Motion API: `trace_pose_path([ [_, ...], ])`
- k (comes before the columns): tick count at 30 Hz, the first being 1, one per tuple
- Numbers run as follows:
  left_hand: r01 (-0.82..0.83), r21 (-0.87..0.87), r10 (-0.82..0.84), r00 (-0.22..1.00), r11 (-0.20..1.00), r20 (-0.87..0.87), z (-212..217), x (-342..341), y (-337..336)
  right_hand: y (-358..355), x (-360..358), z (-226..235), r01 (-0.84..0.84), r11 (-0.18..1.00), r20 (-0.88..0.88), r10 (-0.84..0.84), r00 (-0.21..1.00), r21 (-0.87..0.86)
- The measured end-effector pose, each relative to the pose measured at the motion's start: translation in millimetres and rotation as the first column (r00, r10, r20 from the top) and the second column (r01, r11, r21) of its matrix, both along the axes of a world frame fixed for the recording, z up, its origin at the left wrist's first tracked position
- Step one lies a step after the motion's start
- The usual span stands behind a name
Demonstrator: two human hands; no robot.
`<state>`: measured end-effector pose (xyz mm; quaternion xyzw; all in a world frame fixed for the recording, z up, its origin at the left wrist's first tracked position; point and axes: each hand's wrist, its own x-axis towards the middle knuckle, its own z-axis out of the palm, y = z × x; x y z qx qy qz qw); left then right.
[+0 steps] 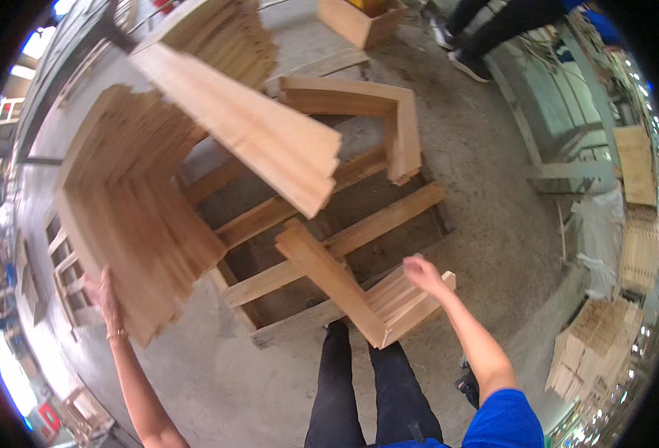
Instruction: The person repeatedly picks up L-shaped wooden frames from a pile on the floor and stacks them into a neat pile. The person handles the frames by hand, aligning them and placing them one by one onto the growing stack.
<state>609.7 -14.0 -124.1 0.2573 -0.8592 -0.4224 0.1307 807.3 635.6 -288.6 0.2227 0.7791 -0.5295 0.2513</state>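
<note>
Your left hand (pixel 104 293) sits flat, fingers spread, against the outer side of the big stack of boards (pixel 132 224) on the left; too many boards there to count, and they're blurred. One bundle of planks (pixel 255 134) juts out from the far left toward the middle. Under it all is one wooden pallet (pixel 329 246), with about three slats showing bare and concrete visible between them. Your right hand (pixel 423 272) is over the small pile of short boards (pixel 389 299) at the near edge; can't tell if the fingers are curled or gripping, it's smeared. The floor (pixel 486 187) is grey dusty concrete. More board stacks (pixel 591 351) stand at the right, and another person's legs (pixel 486 33) are far off.
</note>
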Motion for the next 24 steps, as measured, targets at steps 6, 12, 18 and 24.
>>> trace_pose_path([
  [6, 0.108, -0.573, -0.061, 0.993, 0.813, 0.099, 16, -8, -9, 37, -140, -83, 0.061, 0.905, 0.032, -0.083, 0.996, 0.421],
  [12, 0.147, -0.608, -0.069, 0.986, 0.78, 0.15, 18, -14, -15, 61, -244, -146, 0.213, 0.779, -0.185, -0.126, 0.974, 0.59],
  [18, 0.128, -0.448, -0.074, 0.988, 0.885, 0.136, -2, -11, -6, 100, -262, -153, 0.164, 0.774, -0.246, -0.011, 0.969, 0.612],
  [24, 0.11, -0.525, -0.072, 0.993, 0.844, 0.091, 1, -17, -9, 155, -212, -80, 0.001, 0.732, -0.123, 0.113, 0.986, 0.682],
])
